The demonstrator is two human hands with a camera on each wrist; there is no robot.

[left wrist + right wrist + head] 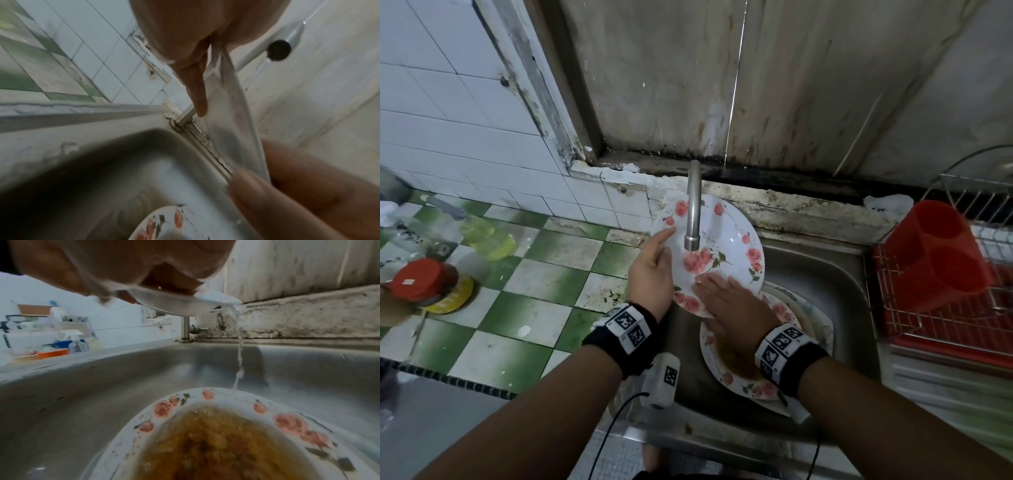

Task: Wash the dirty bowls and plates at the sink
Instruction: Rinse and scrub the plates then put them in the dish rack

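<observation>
The rose-patterned plate (726,236) is white with pink flowers round its rim and a cluster at its centre; it tilts under the tap (693,205), water running off its lower edge. My left hand (652,270) grips its left rim, thumb on the face and fingers behind. My right hand (726,301) lies flat on the lower face, fingers straight, gripping nothing. Below, in the steel sink (832,274), a dirty plate (736,370) of the same pattern holds brown residue. A red cutlery holder (935,253) stands in the rack to the right.
</observation>
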